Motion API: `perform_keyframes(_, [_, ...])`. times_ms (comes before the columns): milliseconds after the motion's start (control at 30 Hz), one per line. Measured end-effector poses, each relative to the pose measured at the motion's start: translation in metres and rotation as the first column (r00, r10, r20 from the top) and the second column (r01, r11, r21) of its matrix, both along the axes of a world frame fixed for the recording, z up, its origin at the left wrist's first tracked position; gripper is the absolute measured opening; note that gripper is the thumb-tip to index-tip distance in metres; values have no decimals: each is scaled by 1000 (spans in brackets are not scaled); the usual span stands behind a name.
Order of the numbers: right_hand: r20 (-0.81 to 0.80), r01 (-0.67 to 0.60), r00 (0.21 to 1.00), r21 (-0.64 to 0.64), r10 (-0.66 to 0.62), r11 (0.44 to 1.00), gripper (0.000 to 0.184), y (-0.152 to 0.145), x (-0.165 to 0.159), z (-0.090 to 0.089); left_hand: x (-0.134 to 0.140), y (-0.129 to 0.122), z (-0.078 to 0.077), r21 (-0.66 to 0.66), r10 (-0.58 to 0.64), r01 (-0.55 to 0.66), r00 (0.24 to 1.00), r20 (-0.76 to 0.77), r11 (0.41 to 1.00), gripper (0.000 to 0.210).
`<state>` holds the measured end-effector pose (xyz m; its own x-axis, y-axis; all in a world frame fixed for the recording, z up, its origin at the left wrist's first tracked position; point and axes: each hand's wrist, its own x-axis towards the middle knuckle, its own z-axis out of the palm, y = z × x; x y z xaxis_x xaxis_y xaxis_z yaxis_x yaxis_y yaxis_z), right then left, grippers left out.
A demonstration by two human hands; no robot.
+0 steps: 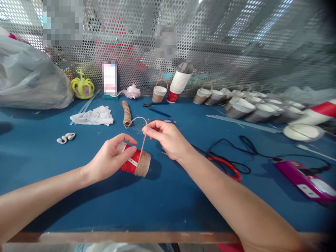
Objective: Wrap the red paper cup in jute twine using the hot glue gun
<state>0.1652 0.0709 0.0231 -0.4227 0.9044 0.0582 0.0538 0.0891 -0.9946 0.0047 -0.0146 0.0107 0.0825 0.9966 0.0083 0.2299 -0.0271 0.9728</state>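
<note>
My left hand (110, 157) is closed round a red paper cup (130, 161) lying on its side, its base end pointing right. Tan twine is wound in close turns round that end of the cup (143, 164). Between thumb and fingertips my right hand (165, 137) pinches the twine (143, 145), which runs taut up from the wrapped part. From my fingers the twine loops left to a long spool of twine (126, 112) on the table. The far side of the cup is hidden by my left hand.
Small twine-wrapped cups with handles (246, 106) crowd the back right. A stack of white cups (181, 82) leans at the back by pliers (157, 109). White cloth (93, 116) lies left. A glue gun cable (246, 150) and a magenta power strip (304, 180) lie right.
</note>
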Motion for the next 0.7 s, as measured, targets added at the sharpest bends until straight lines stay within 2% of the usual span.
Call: perform_keyframes(700, [88, -61, 994, -54, 65, 997, 20, -3, -1, -5, 3, -5, 5, 152, -3, -4, 999, 42, 988, 13])
